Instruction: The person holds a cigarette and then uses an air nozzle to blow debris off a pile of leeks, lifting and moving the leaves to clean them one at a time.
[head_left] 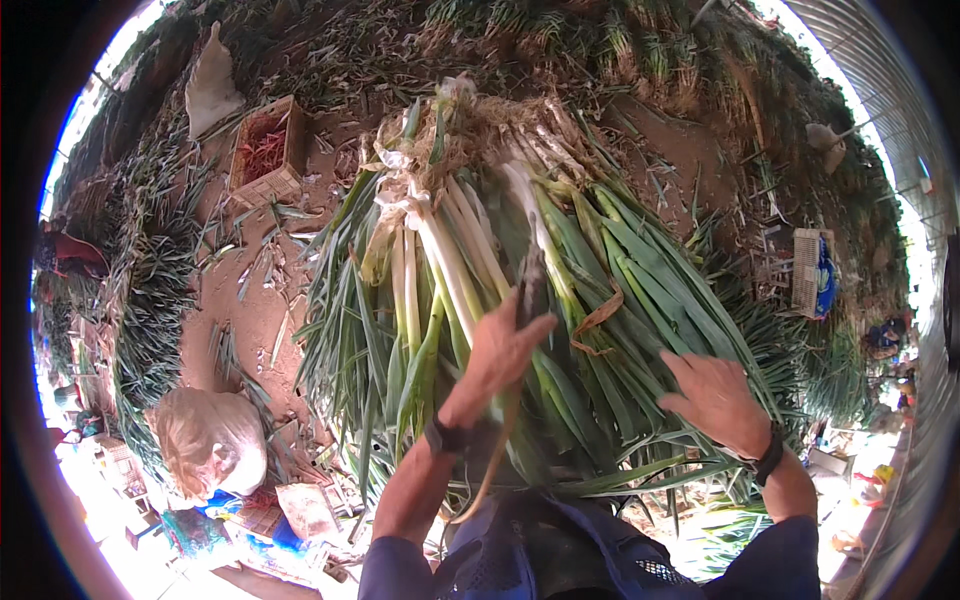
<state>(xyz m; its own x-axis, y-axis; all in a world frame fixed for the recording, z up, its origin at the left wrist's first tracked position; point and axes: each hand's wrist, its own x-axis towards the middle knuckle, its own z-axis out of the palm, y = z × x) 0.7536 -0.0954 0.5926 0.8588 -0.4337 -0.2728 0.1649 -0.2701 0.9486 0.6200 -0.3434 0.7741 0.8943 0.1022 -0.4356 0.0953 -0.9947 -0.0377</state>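
Leek pile (437,255) in front, roots at far end. Left hand (493,357) over stalks, blurred dark thing (533,262) beside fingertips; grip unclear. Right hand (716,398) released, fingers spread over leaves. Farther left, crate (268,188); nearer, pale sack (210,442).

Long green leeks (460,280), white-stemmed, heaped lengthwise, roots (475,130) at the far end

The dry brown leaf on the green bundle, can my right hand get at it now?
Probably yes: the dry brown leaf lies uncovered on top of the green leaves, and your right hand looks empty, with nothing seen standing between them.
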